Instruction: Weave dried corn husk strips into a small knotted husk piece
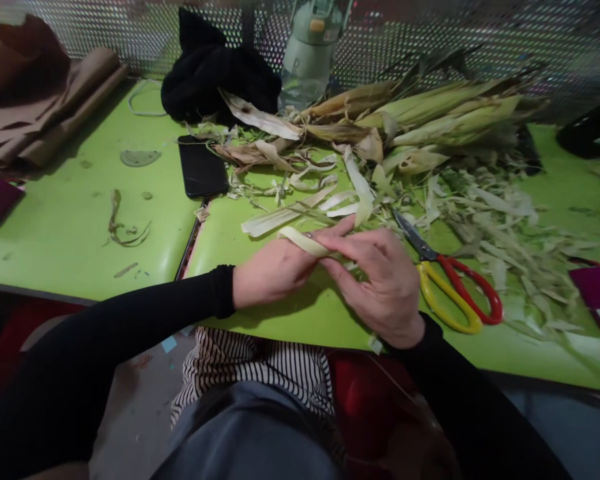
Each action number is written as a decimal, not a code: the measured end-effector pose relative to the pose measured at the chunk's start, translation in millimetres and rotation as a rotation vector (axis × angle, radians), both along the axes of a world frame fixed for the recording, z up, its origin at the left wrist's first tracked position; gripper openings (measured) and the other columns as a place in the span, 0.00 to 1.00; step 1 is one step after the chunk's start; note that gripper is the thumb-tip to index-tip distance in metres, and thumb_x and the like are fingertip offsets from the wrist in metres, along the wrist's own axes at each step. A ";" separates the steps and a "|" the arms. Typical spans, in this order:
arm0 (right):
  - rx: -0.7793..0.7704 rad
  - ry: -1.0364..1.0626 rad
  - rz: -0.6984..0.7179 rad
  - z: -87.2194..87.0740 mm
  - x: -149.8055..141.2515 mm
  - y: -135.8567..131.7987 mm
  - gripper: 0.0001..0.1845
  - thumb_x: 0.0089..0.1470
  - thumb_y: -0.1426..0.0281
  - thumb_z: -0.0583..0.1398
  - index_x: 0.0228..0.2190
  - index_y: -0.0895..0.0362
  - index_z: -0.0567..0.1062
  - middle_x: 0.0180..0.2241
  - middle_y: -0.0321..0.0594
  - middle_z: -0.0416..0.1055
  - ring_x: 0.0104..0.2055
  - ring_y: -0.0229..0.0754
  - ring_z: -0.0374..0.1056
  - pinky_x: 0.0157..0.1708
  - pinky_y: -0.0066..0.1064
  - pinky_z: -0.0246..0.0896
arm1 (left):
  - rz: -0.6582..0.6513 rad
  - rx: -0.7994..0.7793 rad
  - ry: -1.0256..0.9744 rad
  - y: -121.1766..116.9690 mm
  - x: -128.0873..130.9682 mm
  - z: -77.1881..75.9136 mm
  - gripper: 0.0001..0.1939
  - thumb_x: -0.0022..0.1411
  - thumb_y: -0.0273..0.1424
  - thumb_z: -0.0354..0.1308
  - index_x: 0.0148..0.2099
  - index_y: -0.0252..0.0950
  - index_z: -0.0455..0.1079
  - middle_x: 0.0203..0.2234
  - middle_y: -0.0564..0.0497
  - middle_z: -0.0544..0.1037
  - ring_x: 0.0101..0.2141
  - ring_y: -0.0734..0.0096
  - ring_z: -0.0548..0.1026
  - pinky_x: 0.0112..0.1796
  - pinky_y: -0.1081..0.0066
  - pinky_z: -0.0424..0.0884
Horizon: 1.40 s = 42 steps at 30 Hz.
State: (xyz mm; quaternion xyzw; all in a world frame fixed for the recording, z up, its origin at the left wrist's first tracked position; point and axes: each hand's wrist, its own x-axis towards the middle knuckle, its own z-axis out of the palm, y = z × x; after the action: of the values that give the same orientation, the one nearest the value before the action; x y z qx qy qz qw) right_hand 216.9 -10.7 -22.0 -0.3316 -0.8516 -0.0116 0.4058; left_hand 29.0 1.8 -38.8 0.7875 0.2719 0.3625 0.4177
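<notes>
Over the table's near edge, my two hands meet. A pale corn husk strip (304, 241) loops across the back of my left hand (277, 272) near the knuckles. My right hand (380, 283) pinches the strip's right end between thumb and fingers. The fingers of my left hand are closed and partly hidden behind the right; the strip appears to run into them. Just right of my right hand lie scissors (443, 263) with one red and one yellow handle, blades pointing away to the left. More cut husk strips (285, 217) lie just beyond my hands.
Corn husks (440, 123) are heaped at the back beside a water bottle (310, 57) and black cloth (220, 73). Husk scraps (505, 227) cover the right side. A phone (203, 167) lies left of centre by the table seam. Brown paper (40, 100) sits far left.
</notes>
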 end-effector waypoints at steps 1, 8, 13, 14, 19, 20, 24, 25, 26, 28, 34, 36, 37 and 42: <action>0.004 0.011 0.006 -0.9 0.6 0.3 0.13 0.58 0.74 0.64 0.43 0.46 0.78 0.34 0.37 0.74 0.36 0.44 0.71 0.34 0.39 0.69 | -0.009 -0.068 -0.046 0.1 0.4 0.9 0.33 0.60 0.21 0.52 0.69 0.35 0.61 0.69 0.42 0.61 0.67 0.58 0.63 0.66 0.59 0.58; -0.363 0.484 0.092 -3.6 4.2 1.4 0.04 0.59 0.68 0.62 0.37 0.48 0.73 0.37 0.38 0.77 0.37 0.45 0.74 0.36 0.42 0.73 | 0.007 -0.741 -0.334 9.5 -1.9 13.9 0.18 0.64 0.36 0.61 0.52 0.32 0.74 0.45 0.44 0.80 0.42 0.68 0.78 0.48 0.64 0.72; -0.560 0.689 0.027 -3.8 3.3 2.6 0.05 0.58 0.68 0.65 0.37 0.48 0.74 0.37 0.37 0.76 0.28 0.39 0.71 0.30 0.37 0.72 | 0.007 -0.812 -0.321 10.0 -0.2 17.4 0.07 0.63 0.27 0.62 0.43 0.31 0.74 0.34 0.50 0.81 0.35 0.77 0.76 0.42 0.73 0.69; -0.570 0.682 0.040 -3.3 2.6 1.5 0.05 0.58 0.69 0.65 0.37 0.48 0.74 0.37 0.36 0.76 0.30 0.40 0.72 0.31 0.37 0.72 | 0.028 -0.802 -0.301 8.9 0.8 18.6 0.05 0.62 0.25 0.61 0.42 0.31 0.74 0.32 0.51 0.80 0.33 0.78 0.75 0.40 0.74 0.69; -0.472 0.464 0.148 -0.7 0.9 -3.9 0.10 0.55 0.76 0.64 0.36 0.49 0.74 0.39 0.35 0.78 0.42 0.43 0.76 0.44 0.41 0.74 | 0.033 -0.921 -0.402 5.3 3.8 24.3 0.03 0.61 0.23 0.60 0.39 0.31 0.73 0.29 0.53 0.78 0.30 0.79 0.75 0.40 0.73 0.71; -0.431 0.391 0.154 -0.1 1.7 -3.6 0.10 0.55 0.77 0.64 0.36 0.49 0.74 0.39 0.35 0.79 0.42 0.44 0.76 0.45 0.42 0.73 | 0.015 -0.964 -0.445 5.5 3.4 24.9 0.03 0.62 0.25 0.60 0.39 0.31 0.73 0.30 0.52 0.79 0.32 0.78 0.76 0.43 0.71 0.72; -0.251 0.194 0.141 3.8 5.9 0.7 0.10 0.52 0.77 0.67 0.34 0.50 0.76 0.37 0.37 0.78 0.39 0.46 0.75 0.41 0.44 0.72 | -0.057 -1.045 -0.487 8.0 0.0 25.6 0.07 0.60 0.29 0.65 0.38 0.31 0.73 0.30 0.53 0.78 0.32 0.79 0.76 0.45 0.71 0.73; -0.236 0.186 0.126 5.2 6.5 1.7 0.10 0.51 0.75 0.68 0.33 0.49 0.76 0.37 0.37 0.77 0.39 0.46 0.75 0.41 0.43 0.72 | -0.055 -1.055 -0.489 8.6 -0.8 25.7 0.07 0.59 0.28 0.66 0.38 0.31 0.73 0.30 0.54 0.78 0.32 0.80 0.76 0.44 0.72 0.74; -0.241 0.195 0.107 6.5 6.9 2.3 0.09 0.52 0.74 0.68 0.33 0.49 0.76 0.37 0.37 0.76 0.40 0.46 0.74 0.41 0.43 0.72 | -0.049 -1.065 -0.490 9.1 -1.4 25.9 0.07 0.58 0.27 0.66 0.38 0.31 0.72 0.30 0.54 0.79 0.31 0.80 0.76 0.44 0.72 0.74; -0.314 0.237 0.071 8.4 6.7 2.5 0.06 0.54 0.71 0.67 0.32 0.49 0.76 0.36 0.37 0.74 0.40 0.46 0.73 0.41 0.43 0.72 | -0.046 -1.077 -0.475 9.4 -2.1 26.6 0.06 0.58 0.23 0.65 0.37 0.31 0.71 0.29 0.54 0.79 0.31 0.80 0.77 0.45 0.71 0.74; -0.551 0.392 -0.118 5.4 4.9 0.4 0.06 0.60 0.63 0.64 0.34 0.49 0.73 0.31 0.34 0.73 0.28 0.40 0.71 0.26 0.34 0.67 | -0.062 -1.050 -0.428 7.4 -2.3 30.6 0.03 0.64 0.22 0.60 0.36 0.31 0.69 0.27 0.52 0.80 0.31 0.77 0.80 0.45 0.67 0.77; -0.560 0.385 -0.166 3.2 5.6 0.9 0.08 0.60 0.60 0.63 0.35 0.49 0.72 0.29 0.33 0.71 0.25 0.38 0.69 0.23 0.32 0.64 | -0.053 -1.058 -0.449 7.5 -3.2 32.4 0.03 0.65 0.22 0.59 0.36 0.31 0.69 0.28 0.51 0.80 0.33 0.76 0.81 0.46 0.68 0.77; -0.556 0.374 -0.180 2.3 6.1 1.5 0.08 0.60 0.60 0.63 0.35 0.50 0.71 0.27 0.32 0.71 0.24 0.38 0.68 0.22 0.31 0.63 | -0.047 -1.066 -0.467 7.8 -3.8 33.3 0.03 0.65 0.22 0.58 0.37 0.31 0.69 0.29 0.51 0.80 0.34 0.77 0.81 0.47 0.69 0.77; -0.606 0.373 -0.170 0.6 5.8 3.2 0.11 0.61 0.59 0.63 0.35 0.51 0.70 0.23 0.30 0.67 0.21 0.36 0.64 0.18 0.28 0.59 | -0.057 -1.093 -0.508 9.0 -6.4 35.9 0.05 0.66 0.20 0.57 0.36 0.31 0.70 0.31 0.51 0.82 0.37 0.78 0.81 0.48 0.73 0.76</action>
State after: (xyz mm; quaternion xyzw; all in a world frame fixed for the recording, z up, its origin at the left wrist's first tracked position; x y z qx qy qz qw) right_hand 222.7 -7.5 -21.4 -0.5029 -0.6970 0.2684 0.4350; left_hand 22.6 10.8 -2.9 0.3544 0.2895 0.3356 0.8234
